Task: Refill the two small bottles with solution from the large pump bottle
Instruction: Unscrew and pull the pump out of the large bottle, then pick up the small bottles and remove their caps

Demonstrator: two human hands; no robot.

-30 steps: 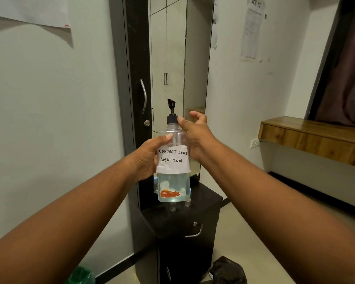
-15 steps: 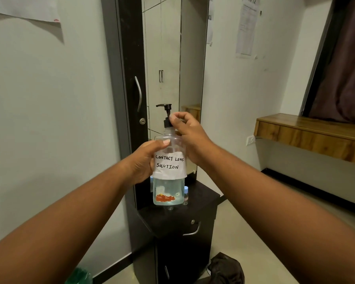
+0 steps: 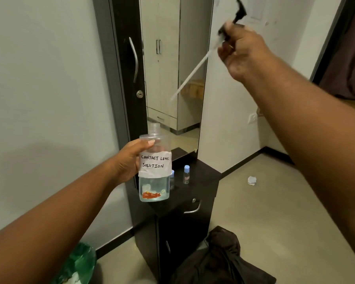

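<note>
My left hand (image 3: 129,162) grips the large clear bottle (image 3: 154,189) labelled "contact lens solution", upright, its neck uncovered, liquid filling the lower part. My right hand (image 3: 242,52) holds the black pump head (image 3: 239,11) raised high to the right, its white dip tube (image 3: 191,74) slanting down to the left, out of the bottle. Two small clear bottles with blue caps stand on the black cabinet top (image 3: 203,177): one (image 3: 186,174) in plain sight, the other (image 3: 172,179) partly hidden behind the large bottle.
A tall mirror (image 3: 172,68) and a dark wardrobe door with a handle (image 3: 134,58) stand behind the cabinet. On the floor lie a black cloth (image 3: 219,261), a green bag (image 3: 78,265) and a crumpled white paper (image 3: 251,179).
My right hand has pulled the pump head with its tube out of the bottle and lifted it up to the right. My left hand has lowered the bottle slightly.
</note>
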